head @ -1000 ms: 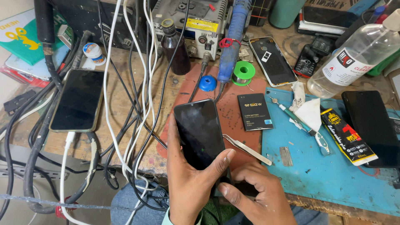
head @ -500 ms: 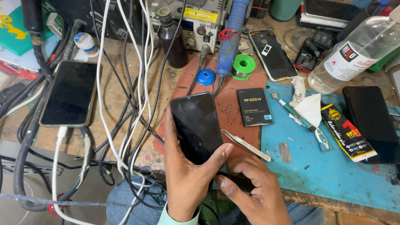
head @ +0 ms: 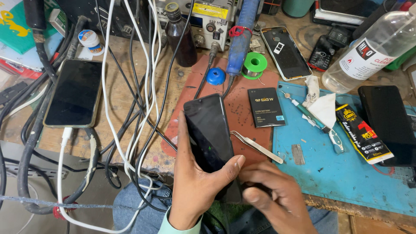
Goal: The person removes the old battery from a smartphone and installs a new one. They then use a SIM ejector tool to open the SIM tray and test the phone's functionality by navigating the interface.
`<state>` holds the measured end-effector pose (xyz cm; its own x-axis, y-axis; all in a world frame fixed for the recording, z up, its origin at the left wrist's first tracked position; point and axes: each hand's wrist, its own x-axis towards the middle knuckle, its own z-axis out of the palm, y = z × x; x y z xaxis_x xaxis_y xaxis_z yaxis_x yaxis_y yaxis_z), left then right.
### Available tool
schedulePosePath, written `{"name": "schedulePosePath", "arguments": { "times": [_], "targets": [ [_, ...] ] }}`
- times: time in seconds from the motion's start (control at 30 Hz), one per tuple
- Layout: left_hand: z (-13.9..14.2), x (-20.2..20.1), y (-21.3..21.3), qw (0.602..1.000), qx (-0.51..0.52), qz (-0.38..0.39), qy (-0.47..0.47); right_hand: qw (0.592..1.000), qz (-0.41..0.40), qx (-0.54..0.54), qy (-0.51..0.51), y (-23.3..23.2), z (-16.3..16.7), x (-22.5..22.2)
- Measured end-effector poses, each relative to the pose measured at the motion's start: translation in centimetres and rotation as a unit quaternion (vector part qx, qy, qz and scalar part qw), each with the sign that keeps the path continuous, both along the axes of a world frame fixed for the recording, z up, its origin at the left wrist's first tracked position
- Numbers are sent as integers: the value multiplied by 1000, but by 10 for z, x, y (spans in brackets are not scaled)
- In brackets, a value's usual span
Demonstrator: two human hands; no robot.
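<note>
Fingers [head: 187, 143] of the left hand [head: 195, 186] wrap one dark smartphone [head: 209, 132], thumb across its lower edge; right hand [head: 273, 199] curled at the phone's bottom end.
Head view: phone held tilted over the red mat [head: 242, 108]. Counted nearby: one battery [head: 266, 107], one pair of tweezers [head: 256, 147], one blue mat [head: 346, 173], one charging phone [head: 74, 93] at left.

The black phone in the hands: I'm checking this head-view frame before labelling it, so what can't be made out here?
- Black phone: lower end hidden by the left hand and right hand.
- Right hand: blurred; its fingertips and whatever they touch can't be told.
- Clear bottle: top cut off by the picture's edge.
- Cables: ends run out of view.
</note>
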<state>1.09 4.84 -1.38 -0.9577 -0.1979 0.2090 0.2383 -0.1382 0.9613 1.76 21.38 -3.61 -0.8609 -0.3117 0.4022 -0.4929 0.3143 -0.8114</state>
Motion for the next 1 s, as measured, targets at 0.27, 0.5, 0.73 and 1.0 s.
{"name": "schedulePosePath", "arguments": {
  "times": [0.27,0.5,0.73,1.0],
  "targets": [
    [0,3,-3,999,4,-38,-33,933,-265,201,138,-6,-4,-12],
    [4,2,-11,989,82,-106,-57,947,-285,136,60,-5,-10,-11],
    [2,-1,-12,996,-1,-82,-39,976,-186,-112,2,3,-13,-4],
    [3,-1,-12,995,-11,-95,-27,976,-207,-63,28,4,-15,1]
  ]
}}
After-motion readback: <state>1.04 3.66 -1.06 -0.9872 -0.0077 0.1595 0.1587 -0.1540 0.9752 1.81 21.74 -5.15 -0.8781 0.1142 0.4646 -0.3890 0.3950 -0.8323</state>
